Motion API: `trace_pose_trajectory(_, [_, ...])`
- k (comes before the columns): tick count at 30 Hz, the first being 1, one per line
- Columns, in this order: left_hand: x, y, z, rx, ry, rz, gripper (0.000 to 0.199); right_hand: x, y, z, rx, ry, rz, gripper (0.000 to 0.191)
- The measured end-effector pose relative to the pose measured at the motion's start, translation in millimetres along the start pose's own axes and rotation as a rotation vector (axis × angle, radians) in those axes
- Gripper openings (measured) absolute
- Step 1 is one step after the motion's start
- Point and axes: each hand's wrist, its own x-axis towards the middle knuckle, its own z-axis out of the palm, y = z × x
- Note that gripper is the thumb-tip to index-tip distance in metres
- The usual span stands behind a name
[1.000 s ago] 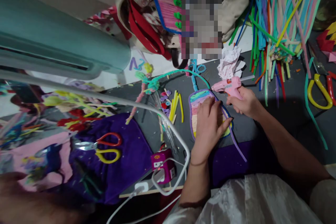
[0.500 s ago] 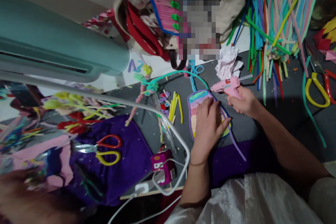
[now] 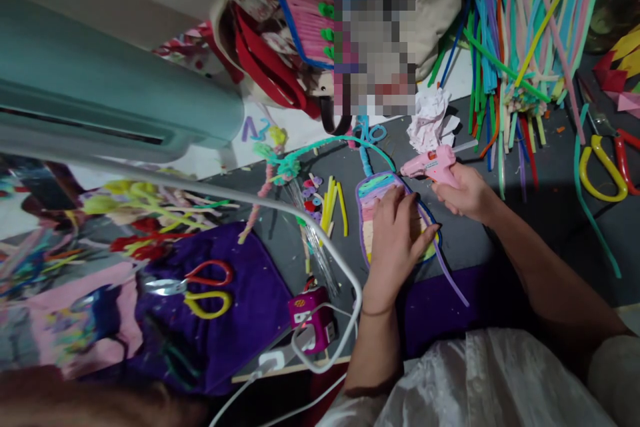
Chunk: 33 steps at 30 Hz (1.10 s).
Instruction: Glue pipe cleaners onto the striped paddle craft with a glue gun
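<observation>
A pink hot glue gun (image 3: 429, 165) with a clear glue stick in its back is held by my right hand (image 3: 466, 193), fingers wrapped round the handle. Its nozzle points left, close to the upper right edge of a striped pouch-like piece (image 3: 369, 208) made of pastel pipe cleaners. My left hand (image 3: 393, 230) lies on this piece with fingers stretched out, covering much of its middle. A loose lilac pipe cleaner (image 3: 449, 275) trails from the piece's right side towards me. A turquoise pipe cleaner strand (image 3: 345, 138) curves along behind it.
Scissors (image 3: 207, 287) lie on purple cloth (image 3: 250, 320) at left, near a magenta power cube (image 3: 313, 320). A white cable (image 3: 280, 203) crosses the workspace. Bundled pipe cleaners (image 3: 540, 27) and more scissors (image 3: 603, 170) are at right. Another person's blurred arm (image 3: 90, 397) shows lower left.
The other person's blurred hand at lower left has moved down, uncovering a pink sheet with small colourful bits. My hands and the glue gun stay nearly still.
</observation>
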Motion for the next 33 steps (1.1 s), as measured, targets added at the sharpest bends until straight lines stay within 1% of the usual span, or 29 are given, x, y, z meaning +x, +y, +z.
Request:
trace_pose_trajectory(6, [-0.4,-0.2,0.0,0.008,0.008,0.006,0.068,1.7,-1.2,0.6,0.050,-0.019,0.026,0.016])
trace_pose_trajectory(10, [-0.1,0.0,-0.4,0.013,-0.001,0.001,0.067,4.0,1.0,4.2,0.081,-0.031,0.012,0.014])
trace_pose_trajectory(16, [-0.4,-0.3,-0.8,0.022,-0.002,0.001,0.066,5.2,-2.4,8.1,0.106,-0.017,0.100,0.013])
trace_pose_trajectory(19, [-0.7,-0.7,-0.4,0.021,0.005,0.014,0.066,5.1,-3.3,7.6,0.118,-0.010,0.095,0.014])
trace_pose_trajectory(25, [-0.5,-0.6,0.3,0.013,0.005,0.005,0.066,4.0,-1.2,4.0,0.131,-0.052,0.090,0.016])
trace_pose_trajectory(33, [-0.8,-0.7,0.6,0.009,0.001,0.003,0.066,3.8,-2.9,5.4,0.122,-0.026,0.065,0.013])
